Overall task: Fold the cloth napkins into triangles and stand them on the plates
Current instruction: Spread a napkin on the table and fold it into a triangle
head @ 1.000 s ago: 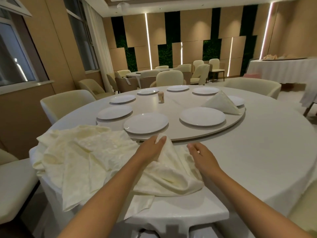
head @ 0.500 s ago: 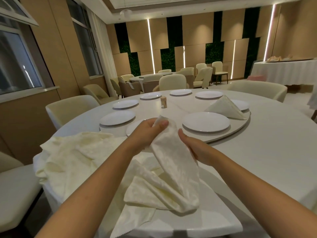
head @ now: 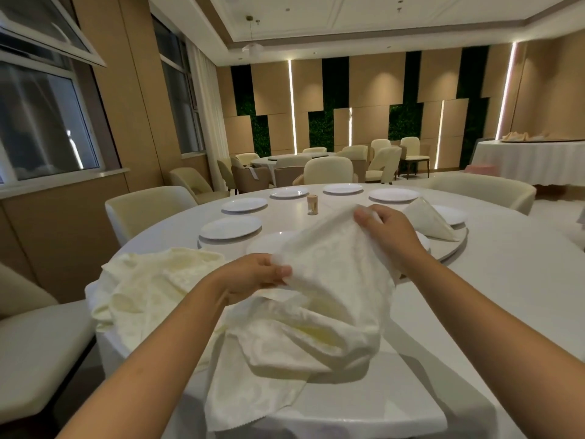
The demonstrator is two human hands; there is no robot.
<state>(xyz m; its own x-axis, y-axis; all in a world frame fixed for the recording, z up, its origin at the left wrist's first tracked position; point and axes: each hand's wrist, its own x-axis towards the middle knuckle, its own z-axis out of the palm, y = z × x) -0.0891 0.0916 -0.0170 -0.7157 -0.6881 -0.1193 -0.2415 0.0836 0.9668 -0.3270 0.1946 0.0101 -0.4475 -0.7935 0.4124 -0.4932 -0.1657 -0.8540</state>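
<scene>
Cloth bunches in both hands: the left hand (head: 253,274) pinches one edge of a cream napkin (head: 329,286) between thumb and fingers, its grip clamped on the fabric, and the right hand (head: 384,231) pinches a higher edge farther out, its grip clamped likewise. Between them the napkin is lifted off the counter (head: 506,280), stretched in a slope from the lower left hand up to the right, while its lower part sags in loose folds and trails down over the near rim of the counter. Just to the left lies a heap of more napkins (head: 152,286), crumpled on the counter's edge. Beyond the hands, a round turntable (head: 449,252) carries a ring of white plates (head: 231,227) (the nearest one partly hidden behind the lifted cloth). On a plate at the right stands an already folded napkin (head: 429,223), a cone-like triangle leaning toward the right. A small wooden holder (head: 312,204) stands near the turntable's middle. Cream chairs (head: 148,210) surround the counter.
</scene>
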